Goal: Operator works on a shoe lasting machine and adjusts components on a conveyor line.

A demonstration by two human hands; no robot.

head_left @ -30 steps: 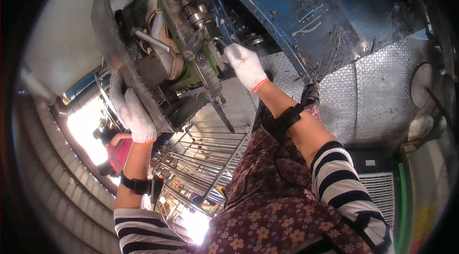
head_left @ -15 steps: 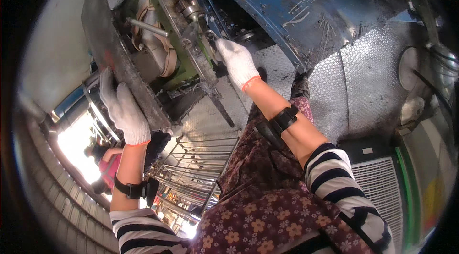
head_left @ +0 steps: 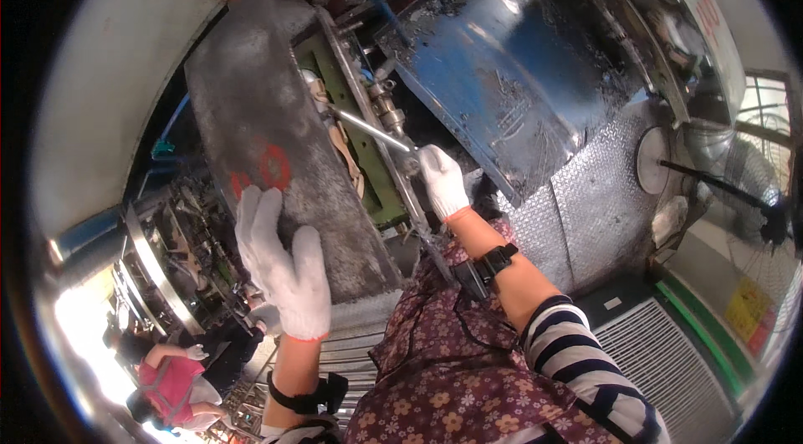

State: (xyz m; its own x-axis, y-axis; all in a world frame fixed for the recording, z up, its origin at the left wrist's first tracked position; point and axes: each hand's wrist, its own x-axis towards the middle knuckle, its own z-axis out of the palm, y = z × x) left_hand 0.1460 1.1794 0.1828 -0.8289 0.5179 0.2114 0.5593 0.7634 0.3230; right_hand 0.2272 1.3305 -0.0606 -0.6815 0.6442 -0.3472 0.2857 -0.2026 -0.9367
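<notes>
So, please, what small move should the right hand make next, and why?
Perhaps the right hand should first make sure of its grip on the silver metal rod: it is at the rod's end, but I cannot tell whether the fingers close around it. The left hand, spread open, appears to lie against the dark metal plate.

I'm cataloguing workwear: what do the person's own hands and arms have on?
The left hand and right hand wear white knit gloves with orange-edged cuffs. Each forearm carries a black strap with a dark module; the right sleeve has navy and white stripes.
</notes>
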